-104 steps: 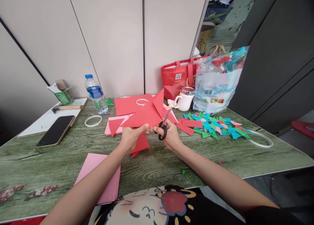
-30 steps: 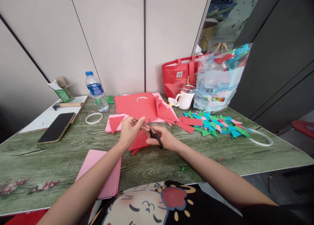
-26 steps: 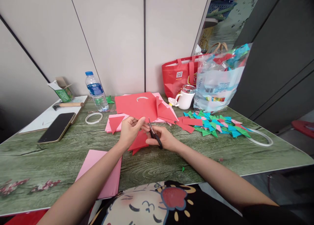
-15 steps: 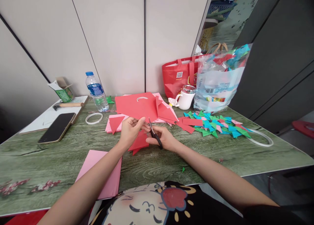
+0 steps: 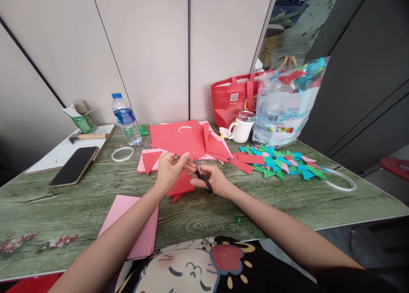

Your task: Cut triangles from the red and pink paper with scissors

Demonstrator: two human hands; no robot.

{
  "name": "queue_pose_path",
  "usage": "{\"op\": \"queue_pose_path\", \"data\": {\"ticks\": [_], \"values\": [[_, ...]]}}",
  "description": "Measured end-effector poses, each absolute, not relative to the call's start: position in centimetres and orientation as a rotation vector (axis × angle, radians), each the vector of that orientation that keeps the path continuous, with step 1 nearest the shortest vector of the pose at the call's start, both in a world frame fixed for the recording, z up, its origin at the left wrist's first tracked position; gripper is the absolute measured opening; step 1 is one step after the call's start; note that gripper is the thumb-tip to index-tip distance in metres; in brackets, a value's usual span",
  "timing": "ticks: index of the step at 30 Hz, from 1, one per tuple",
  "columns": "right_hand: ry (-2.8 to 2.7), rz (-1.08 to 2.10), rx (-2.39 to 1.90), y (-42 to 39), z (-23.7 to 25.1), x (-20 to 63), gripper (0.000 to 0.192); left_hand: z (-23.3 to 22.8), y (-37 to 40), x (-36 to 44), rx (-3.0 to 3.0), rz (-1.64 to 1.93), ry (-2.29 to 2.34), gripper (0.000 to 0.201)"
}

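Note:
Black-handled scissors (image 5: 205,181) are in my right hand (image 5: 217,180), with the fingers wrapped round the handles and the blades pointing away from me. My left hand (image 5: 171,169) is pinched closed close beside the blades; whatever its fingertips hold is too small and hidden to make out. Just beyond both hands lies a large red paper sheet (image 5: 172,135) with a thin white curl (image 5: 184,128) on it. Red paper pieces (image 5: 182,186) lie beneath my hands, and a red triangle (image 5: 151,159) rests on pink paper to the left.
A pink paper stack (image 5: 126,216) lies under my left forearm. Left stand a water bottle (image 5: 126,118), tape ring (image 5: 122,154), phone (image 5: 75,166) and hammer (image 5: 92,136). Right are folded paper triangles (image 5: 277,162), a white mug (image 5: 242,130), a red bag (image 5: 223,99) and a plastic bag (image 5: 281,110).
Hardly anything differs. Both hands and the scissors stay in nearly the same place; the view has shifted very slightly.

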State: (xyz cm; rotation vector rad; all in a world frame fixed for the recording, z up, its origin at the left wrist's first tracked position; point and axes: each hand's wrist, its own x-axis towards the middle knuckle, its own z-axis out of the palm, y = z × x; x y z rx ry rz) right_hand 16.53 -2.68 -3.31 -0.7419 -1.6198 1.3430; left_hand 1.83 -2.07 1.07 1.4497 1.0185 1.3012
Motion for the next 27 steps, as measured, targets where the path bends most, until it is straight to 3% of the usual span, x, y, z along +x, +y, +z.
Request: {"op": "queue_pose_path", "data": {"ticks": [27], "values": [[-1.596,1.323,-0.762,-2.51,-3.77,16.47,0.039,1.07,-2.05,1.84,1.471,1.256,1.032,0.026]]}}
